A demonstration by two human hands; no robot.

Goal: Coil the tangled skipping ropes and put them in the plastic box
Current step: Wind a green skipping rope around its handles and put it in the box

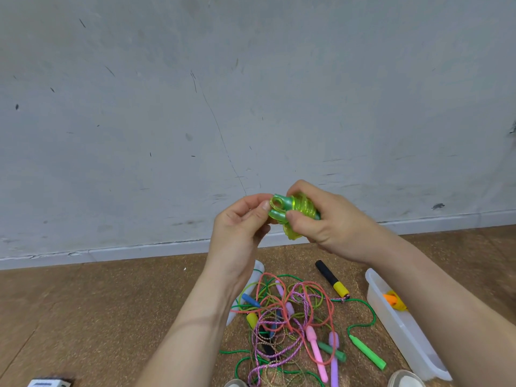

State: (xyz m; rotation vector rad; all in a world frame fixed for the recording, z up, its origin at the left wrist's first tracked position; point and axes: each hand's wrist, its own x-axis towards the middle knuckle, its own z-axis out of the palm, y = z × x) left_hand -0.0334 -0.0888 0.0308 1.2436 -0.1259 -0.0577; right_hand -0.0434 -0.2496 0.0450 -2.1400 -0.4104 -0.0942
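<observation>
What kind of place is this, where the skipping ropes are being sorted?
Likely a bare indoor room, seen from floor level: a scuffed grey wall with a pale skirting board, a brown speckled floor, and tangled ropes heaped on it beside a plastic box.

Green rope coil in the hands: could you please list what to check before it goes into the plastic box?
1. Right hand grips the green rope coil: ok.
2. Left hand pinches the rope's loose loop: ok.
3. Loose end tucked in and secured: cannot tell.
4. No strand runs from the coil to the tangled pile: ok.
5. Plastic box open, bare room beside the orange bundle: ok.
</observation>
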